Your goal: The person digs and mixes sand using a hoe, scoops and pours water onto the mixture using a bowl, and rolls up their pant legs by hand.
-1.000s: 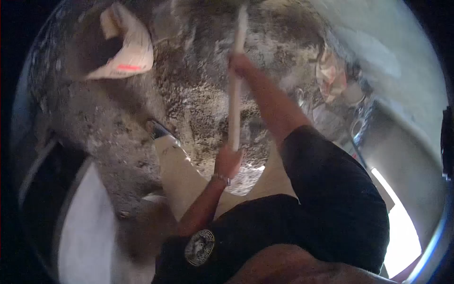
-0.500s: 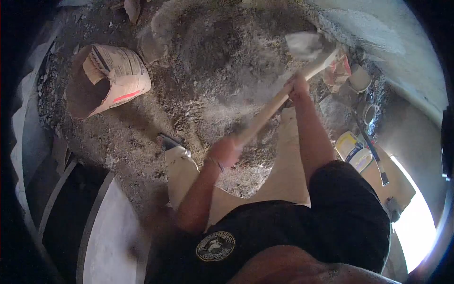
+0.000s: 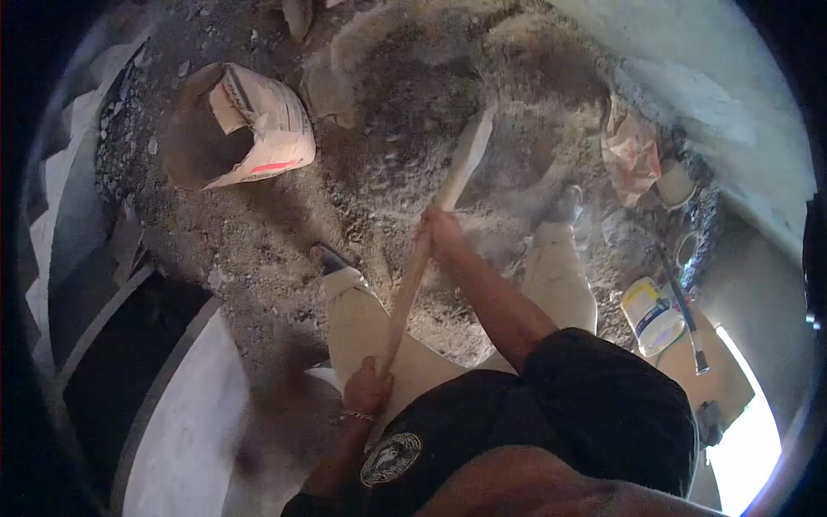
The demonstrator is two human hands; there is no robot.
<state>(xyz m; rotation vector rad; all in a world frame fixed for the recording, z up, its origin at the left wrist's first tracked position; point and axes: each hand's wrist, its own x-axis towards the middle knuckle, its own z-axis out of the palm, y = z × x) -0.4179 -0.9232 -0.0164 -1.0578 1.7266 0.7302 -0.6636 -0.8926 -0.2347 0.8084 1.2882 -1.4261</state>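
Note:
A hoe with a long pale wooden handle (image 3: 407, 302) slants up from my lap to the grey-brown heap of loose material (image 3: 396, 112). My left hand (image 3: 368, 389) wraps round the handle near its lower end, close to my thigh. Farther up, about mid-handle, my right hand (image 3: 442, 233) is closed round it too. The handle thickens toward its far end, which rests at the heap. I cannot make out the blade there; it is hidden or blurred into the material.
A torn, opened paper sack (image 3: 284, 142) stands at the left. By the right wall (image 3: 689, 69) are a crumpled paper bag (image 3: 631, 151), a bucket (image 3: 674, 185), a yellow-and-white tub (image 3: 650, 314) and a dark bar (image 3: 680, 297). My shoes (image 3: 330, 258) are among the rubble.
The hoe has swung from the upper right toward the middle and come back toward me. Both hands moved left and nearer my body, still gripping the handle. The view shifted slightly.

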